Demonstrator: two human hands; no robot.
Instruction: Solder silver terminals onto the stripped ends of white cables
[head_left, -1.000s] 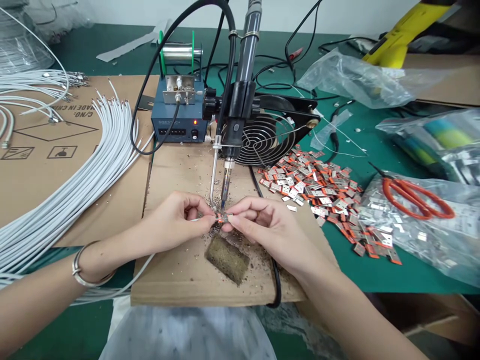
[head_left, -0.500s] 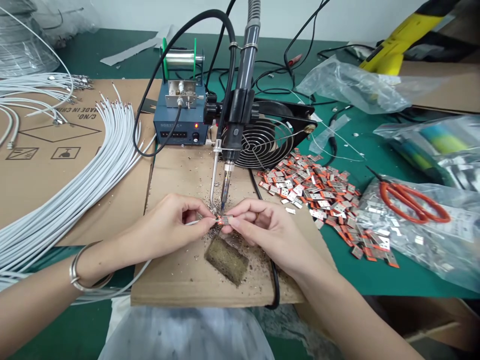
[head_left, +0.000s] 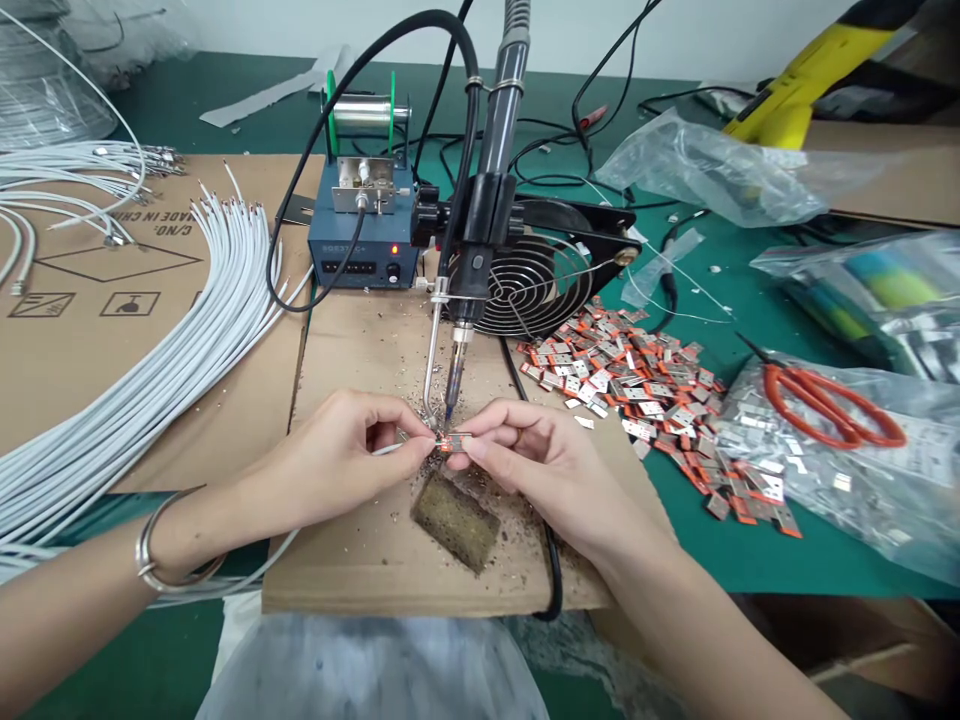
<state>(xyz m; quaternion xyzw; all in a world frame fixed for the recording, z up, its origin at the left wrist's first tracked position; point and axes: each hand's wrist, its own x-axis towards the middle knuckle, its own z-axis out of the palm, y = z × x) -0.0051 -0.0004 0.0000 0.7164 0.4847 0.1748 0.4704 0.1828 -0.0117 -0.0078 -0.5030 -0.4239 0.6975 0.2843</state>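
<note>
My left hand [head_left: 352,445] pinches the end of a white cable [head_left: 388,449] between thumb and index finger. Between the thumb and fingers of my right hand [head_left: 525,450] is a small metal USB connector [head_left: 456,442] with an orange-red part, its left end meeting the cable end. Just above this joint hangs the tip of the soldering iron [head_left: 451,390], clamped in a black holder. A thin bent metal feed tube [head_left: 430,365] comes down beside the iron. Under my fingers lies a brown sponge [head_left: 455,520] on the cardboard [head_left: 352,570].
Behind stand a blue solder feeder [head_left: 364,235] with a wire spool [head_left: 364,111] and a black fan [head_left: 536,285]. White cables [head_left: 187,350] lie left. At right are a connector pile [head_left: 637,390], orange-handled scissors [head_left: 832,405], plastic bags [head_left: 847,490] and a yellow tool [head_left: 795,90].
Both hands keep their holds, with the connector at nearly the same spot. The view has shifted slightly, and the iron tip appears a little higher and clearer of the joint.
</note>
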